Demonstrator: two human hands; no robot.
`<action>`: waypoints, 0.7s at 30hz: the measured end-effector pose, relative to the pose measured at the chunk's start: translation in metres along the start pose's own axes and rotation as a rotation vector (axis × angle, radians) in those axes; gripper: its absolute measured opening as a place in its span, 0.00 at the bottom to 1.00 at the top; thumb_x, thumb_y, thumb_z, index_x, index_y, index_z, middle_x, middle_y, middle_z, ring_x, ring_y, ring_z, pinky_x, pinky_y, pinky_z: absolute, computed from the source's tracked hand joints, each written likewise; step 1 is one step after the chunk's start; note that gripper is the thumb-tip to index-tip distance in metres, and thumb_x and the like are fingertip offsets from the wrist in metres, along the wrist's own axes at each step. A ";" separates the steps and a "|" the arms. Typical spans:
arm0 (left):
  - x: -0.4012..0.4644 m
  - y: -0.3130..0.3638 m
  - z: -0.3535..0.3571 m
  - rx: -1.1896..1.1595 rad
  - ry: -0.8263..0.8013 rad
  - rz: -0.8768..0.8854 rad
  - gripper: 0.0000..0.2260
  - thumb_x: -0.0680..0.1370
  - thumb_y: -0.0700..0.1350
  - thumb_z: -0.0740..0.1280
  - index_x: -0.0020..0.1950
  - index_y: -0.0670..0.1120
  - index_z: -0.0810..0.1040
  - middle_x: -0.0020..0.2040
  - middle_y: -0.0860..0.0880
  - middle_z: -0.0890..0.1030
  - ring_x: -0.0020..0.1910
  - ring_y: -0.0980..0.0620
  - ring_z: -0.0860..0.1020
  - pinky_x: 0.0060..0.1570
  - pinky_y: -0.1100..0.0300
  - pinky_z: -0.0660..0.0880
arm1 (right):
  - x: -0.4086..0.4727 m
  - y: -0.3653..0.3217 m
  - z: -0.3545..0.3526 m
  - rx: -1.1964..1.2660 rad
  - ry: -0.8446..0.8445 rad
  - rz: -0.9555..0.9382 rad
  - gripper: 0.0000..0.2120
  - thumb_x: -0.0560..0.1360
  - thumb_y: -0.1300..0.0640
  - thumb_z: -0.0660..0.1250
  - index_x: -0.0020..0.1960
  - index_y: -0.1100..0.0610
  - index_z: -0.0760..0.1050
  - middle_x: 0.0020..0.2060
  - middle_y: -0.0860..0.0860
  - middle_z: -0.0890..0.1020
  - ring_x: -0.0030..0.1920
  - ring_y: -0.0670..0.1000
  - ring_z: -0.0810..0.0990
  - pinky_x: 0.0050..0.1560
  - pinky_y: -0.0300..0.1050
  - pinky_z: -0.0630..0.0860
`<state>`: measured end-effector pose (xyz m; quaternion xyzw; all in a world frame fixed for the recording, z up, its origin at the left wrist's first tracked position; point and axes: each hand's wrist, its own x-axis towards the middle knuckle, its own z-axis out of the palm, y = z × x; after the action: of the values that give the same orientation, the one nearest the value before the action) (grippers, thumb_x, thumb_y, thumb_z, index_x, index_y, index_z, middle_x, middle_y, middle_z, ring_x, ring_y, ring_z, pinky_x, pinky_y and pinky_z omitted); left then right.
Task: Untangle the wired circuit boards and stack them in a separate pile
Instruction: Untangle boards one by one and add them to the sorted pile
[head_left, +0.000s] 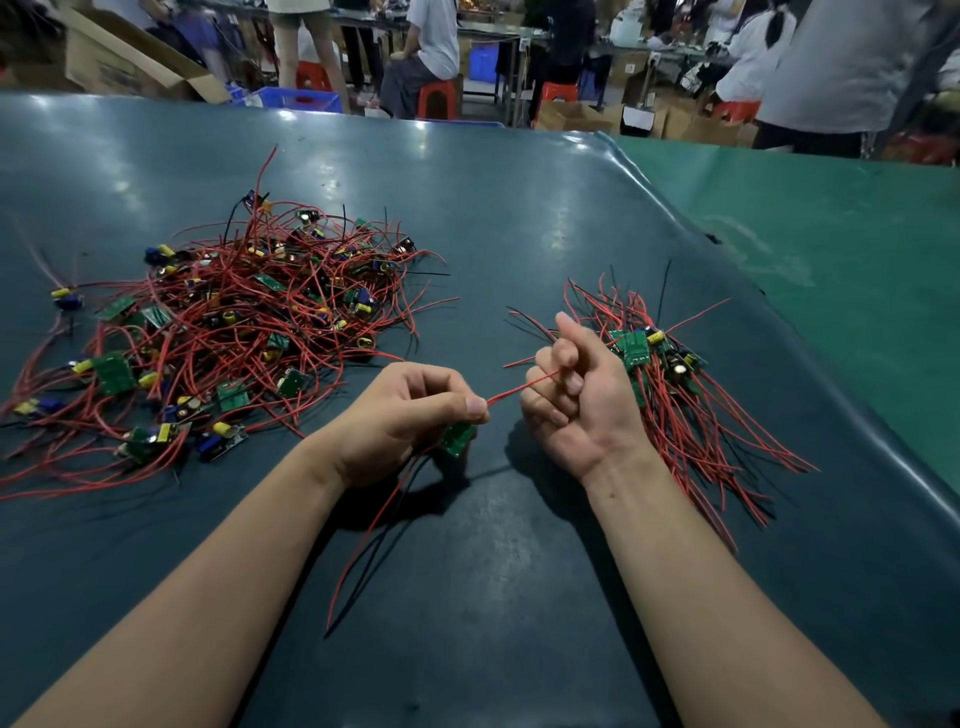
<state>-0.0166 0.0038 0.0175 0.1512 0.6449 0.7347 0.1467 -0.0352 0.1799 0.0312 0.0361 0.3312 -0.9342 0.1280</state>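
Observation:
A big tangled heap of small green circuit boards with red and black wires (228, 322) lies on the left of the dark mat. A smaller, sorted pile of boards (660, 364) sits to the right, just behind my right hand. My left hand (410, 421) is closed on one green circuit board (457, 439), whose red and black leads hang down toward me. One red wire (511, 389) runs taut from that board into my right hand (576, 400), which is curled around it.
The dark mat (493, 218) meets a lighter green surface (831, 249) at the right, with a raised seam between. Beyond the table's far edge are seated and standing people, red stools, blue crates and cardboard boxes.

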 end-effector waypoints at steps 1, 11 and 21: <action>0.001 -0.001 -0.001 -0.007 0.002 0.004 0.05 0.66 0.44 0.74 0.33 0.44 0.80 0.33 0.41 0.74 0.30 0.49 0.69 0.32 0.58 0.62 | 0.000 -0.001 0.000 0.007 0.013 -0.005 0.25 0.81 0.52 0.59 0.26 0.55 0.73 0.18 0.46 0.62 0.15 0.42 0.57 0.15 0.33 0.53; 0.001 0.000 -0.002 -0.068 -0.006 -0.004 0.05 0.68 0.37 0.68 0.32 0.42 0.78 0.32 0.45 0.78 0.27 0.52 0.73 0.30 0.65 0.69 | 0.000 -0.002 -0.002 0.024 0.023 0.020 0.27 0.81 0.54 0.57 0.23 0.54 0.66 0.17 0.46 0.58 0.16 0.43 0.56 0.15 0.34 0.53; 0.004 -0.002 0.004 -0.231 0.197 0.041 0.05 0.71 0.39 0.69 0.37 0.39 0.81 0.34 0.45 0.80 0.32 0.50 0.77 0.33 0.59 0.76 | -0.004 0.014 0.001 -0.562 -0.043 0.054 0.22 0.72 0.42 0.66 0.56 0.58 0.79 0.28 0.46 0.70 0.23 0.42 0.62 0.20 0.33 0.58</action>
<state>-0.0183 0.0095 0.0160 0.0735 0.5640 0.8182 0.0840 -0.0276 0.1691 0.0242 -0.0116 0.5735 -0.8024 0.1648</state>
